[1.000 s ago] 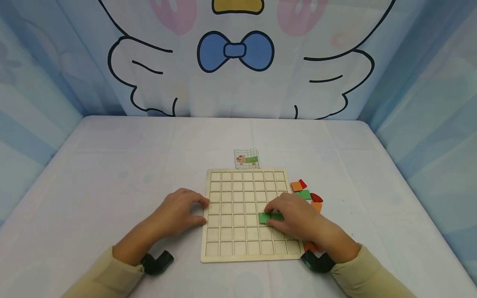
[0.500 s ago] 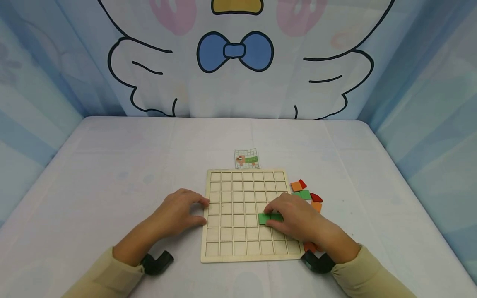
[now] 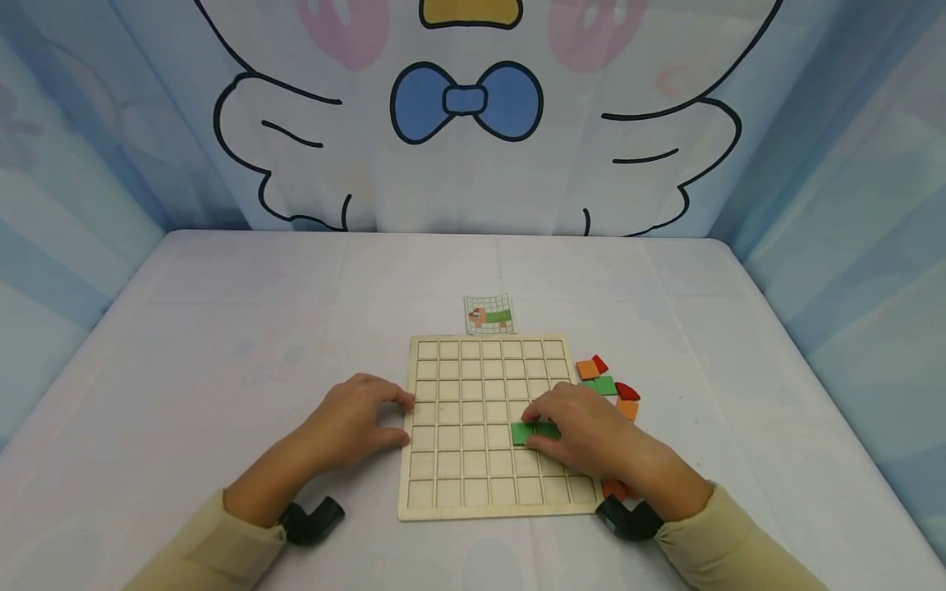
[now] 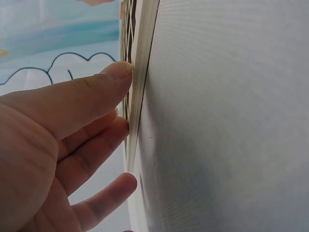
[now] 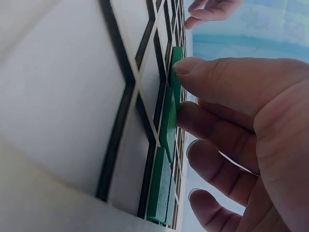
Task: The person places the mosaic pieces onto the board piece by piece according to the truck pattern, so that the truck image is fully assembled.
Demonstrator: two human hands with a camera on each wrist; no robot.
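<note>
A wooden grid board (image 3: 449,414) lies flat on the table. My left hand (image 3: 358,420) rests at its left edge; in the left wrist view the thumb (image 4: 118,71) touches the rim and the fingers are spread loosely. Over the board's right half, my right hand (image 3: 584,427) pinches a green square tile (image 3: 521,433) between thumb and fingertips. From the right wrist view, that tile (image 5: 177,52) heads a line of green tiles, with a middle one (image 5: 168,121) and a nearer one (image 5: 160,186) on the grid. The right hand hides part of this row in the head view.
Beyond the board lies a small pattern card (image 3: 489,315) with a coloured figure on a grid. Loose pieces sit along the board's right side, among them an orange tile (image 3: 587,370), a green tile (image 3: 606,386) and a red curved piece (image 3: 627,391). Curtains enclose the table.
The pinched green tile and my right fingertips have shifted very slightly left. My left hand and the board have stayed in place.
</note>
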